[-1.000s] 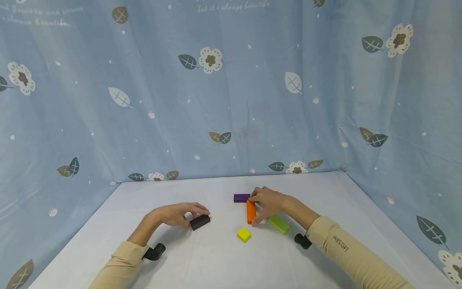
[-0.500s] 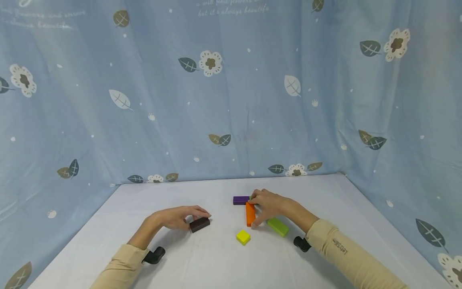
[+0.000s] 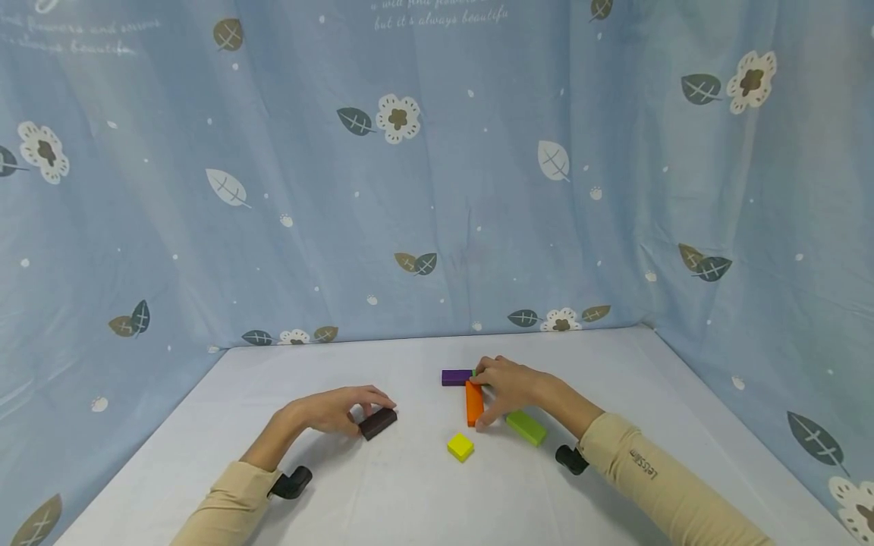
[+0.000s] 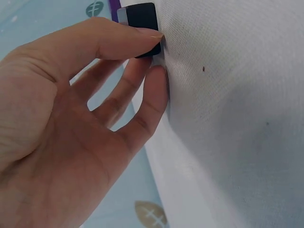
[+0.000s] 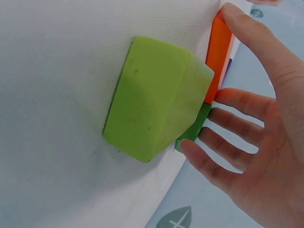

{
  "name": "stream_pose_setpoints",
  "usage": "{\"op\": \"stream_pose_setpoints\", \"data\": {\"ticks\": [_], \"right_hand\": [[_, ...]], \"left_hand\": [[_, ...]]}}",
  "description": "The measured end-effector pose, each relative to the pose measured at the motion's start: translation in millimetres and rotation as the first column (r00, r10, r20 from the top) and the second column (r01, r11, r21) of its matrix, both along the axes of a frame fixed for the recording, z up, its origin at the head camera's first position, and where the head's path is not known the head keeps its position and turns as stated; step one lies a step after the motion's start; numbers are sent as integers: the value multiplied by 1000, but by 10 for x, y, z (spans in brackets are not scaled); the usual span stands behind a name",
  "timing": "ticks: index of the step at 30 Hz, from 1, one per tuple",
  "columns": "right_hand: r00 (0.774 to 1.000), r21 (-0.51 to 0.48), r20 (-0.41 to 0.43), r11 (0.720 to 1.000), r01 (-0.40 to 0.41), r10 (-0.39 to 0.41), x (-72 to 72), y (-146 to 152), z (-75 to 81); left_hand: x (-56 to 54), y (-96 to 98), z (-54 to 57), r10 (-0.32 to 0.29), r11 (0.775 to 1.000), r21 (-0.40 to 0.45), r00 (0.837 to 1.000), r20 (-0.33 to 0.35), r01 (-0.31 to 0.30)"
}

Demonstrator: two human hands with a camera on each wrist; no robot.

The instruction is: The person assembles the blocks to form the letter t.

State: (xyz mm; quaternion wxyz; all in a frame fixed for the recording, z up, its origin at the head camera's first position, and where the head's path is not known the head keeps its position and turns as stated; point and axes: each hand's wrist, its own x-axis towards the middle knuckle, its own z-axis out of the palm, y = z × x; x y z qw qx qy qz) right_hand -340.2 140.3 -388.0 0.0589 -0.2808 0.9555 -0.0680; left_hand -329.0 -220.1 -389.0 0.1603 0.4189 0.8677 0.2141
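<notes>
Lt blue curtain (image 3: 307, 189) hangs at the back & both sides, softly creased. Printed on it, a real mix: white flowers (image 3: 398, 119) w/ brown centres, grey-green, brown & white leaves (image 3: 355, 121), little paw marks (image 3: 286, 221), scattered dots. White script (image 3: 440, 20) near the top, incl. "but it's always"; more lettering (image 3: 75, 38) up on my L, v. blurry. White woven cloth (image 3: 382, 500) lies flat below, far edge running along the curtain's btm, w/ a couple of tiny dark specks (image 4: 204, 69) showing close up
</notes>
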Motion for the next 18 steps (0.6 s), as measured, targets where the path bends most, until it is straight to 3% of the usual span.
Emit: {"op": "stream_pose_setpoints", "data": {"ticks": [5,11,18], "right_hand": [[1000,1,3,1000,-1,1,8,2,10],[1000,-5,8,1000,-2,2,7,8,18],[1000,4,4,1000,-1,1,-2,12,4]], "left_hand": [[-14,-6,-14,7,999,32,1000,27,-8],[-10,-9,-18,67,997,32,996,55,-68],[-22,1,-26,84,996,30,996,34,-85]]}}
